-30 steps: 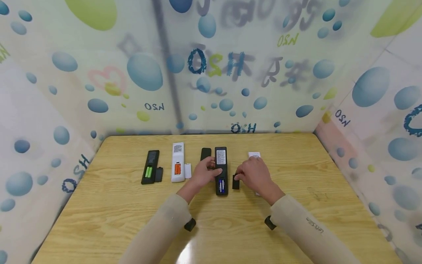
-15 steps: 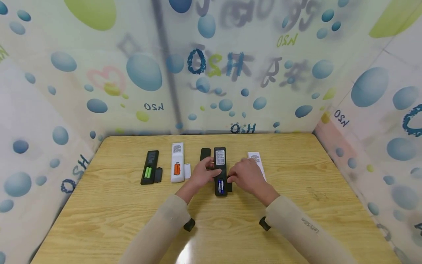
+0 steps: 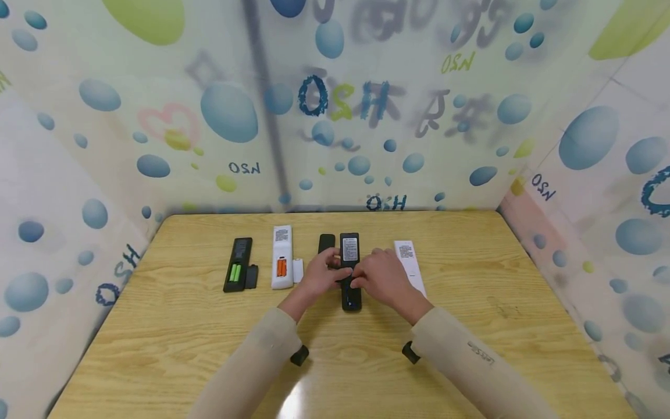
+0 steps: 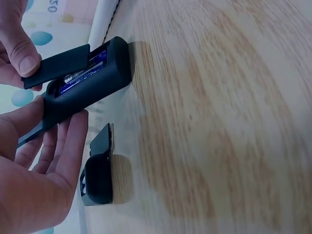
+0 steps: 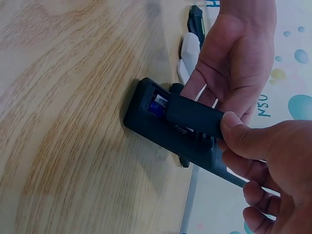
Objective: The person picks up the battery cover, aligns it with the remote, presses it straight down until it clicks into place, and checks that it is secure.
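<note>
A black remote control (image 3: pixel 349 247) lies back side up in the head view, its white label at the far end. My left hand (image 3: pixel 317 274) grips it from the left, thumb on top. Between thumb and fingers, my right hand (image 3: pixel 384 276) pinches a black battery cover (image 5: pixel 195 114). The cover is tilted over the remote's battery compartment and hides part of it. Blue batteries (image 4: pixel 87 75) show in the compartment beneath the cover. In the right wrist view, the cover's far end sits just above the opening; I cannot tell whether it touches.
On the left are a black remote (image 3: pixel 241 250) with green batteries and a white remote (image 3: pixel 282 247) with orange ones, their covers beside them. Another black remote (image 3: pixel 326 242) is partly behind my left hand. A white remote (image 3: pixel 410 259) lies right, partly covered by my right hand.
My right hand has moved left, lifting the battery cover from the table beside the remote to above its compartment. The left hand stays on the remote.
</note>
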{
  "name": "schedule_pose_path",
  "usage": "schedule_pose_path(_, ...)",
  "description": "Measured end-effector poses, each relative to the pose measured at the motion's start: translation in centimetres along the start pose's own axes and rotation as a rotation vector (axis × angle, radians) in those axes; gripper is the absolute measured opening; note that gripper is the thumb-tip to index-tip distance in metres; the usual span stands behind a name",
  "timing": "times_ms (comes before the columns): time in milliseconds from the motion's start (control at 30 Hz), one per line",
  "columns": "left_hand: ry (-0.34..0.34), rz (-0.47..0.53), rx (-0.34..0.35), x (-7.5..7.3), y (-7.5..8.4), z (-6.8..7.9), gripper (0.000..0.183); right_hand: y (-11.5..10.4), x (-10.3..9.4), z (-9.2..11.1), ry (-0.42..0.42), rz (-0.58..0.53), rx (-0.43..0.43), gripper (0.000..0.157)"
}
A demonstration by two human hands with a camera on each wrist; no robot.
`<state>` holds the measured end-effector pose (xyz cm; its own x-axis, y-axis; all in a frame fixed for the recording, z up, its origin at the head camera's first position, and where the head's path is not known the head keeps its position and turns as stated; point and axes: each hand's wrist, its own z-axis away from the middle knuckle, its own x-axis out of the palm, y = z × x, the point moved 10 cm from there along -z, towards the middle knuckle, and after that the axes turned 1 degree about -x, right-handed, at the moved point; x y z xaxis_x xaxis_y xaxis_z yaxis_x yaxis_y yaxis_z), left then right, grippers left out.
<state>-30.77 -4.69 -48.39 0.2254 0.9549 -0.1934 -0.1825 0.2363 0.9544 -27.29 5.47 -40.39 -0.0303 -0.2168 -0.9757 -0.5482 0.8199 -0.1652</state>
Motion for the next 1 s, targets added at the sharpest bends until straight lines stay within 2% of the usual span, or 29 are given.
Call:
schedule_pose_path(233,-0.012,0.002,-0.001,0.0,-0.1,-0.1,0.044,-0.2,0.0,-0.1,0.019,0.015,-0.009,0.012)
schedule_pose_path(433,-0.013,-0.003,-0.001,-0.1,-0.2,-0.1,0.044,-0.3,0.3,-0.1,-0.003,0.005,-0.001,0.015)
schedule_pose_path(667,-0.006,-0.004,-0.005,-0.1,-0.2,0.0,0.045,-0.6,1.0,0.1,-0.002,0.057,-0.030,0.015)
schedule_pose_path(1000,0.011,0.001,0.001,-0.2,-0.3,-0.1,0.040,-0.8,1.0,0.9,0.076,0.048,-0.047,0.012)
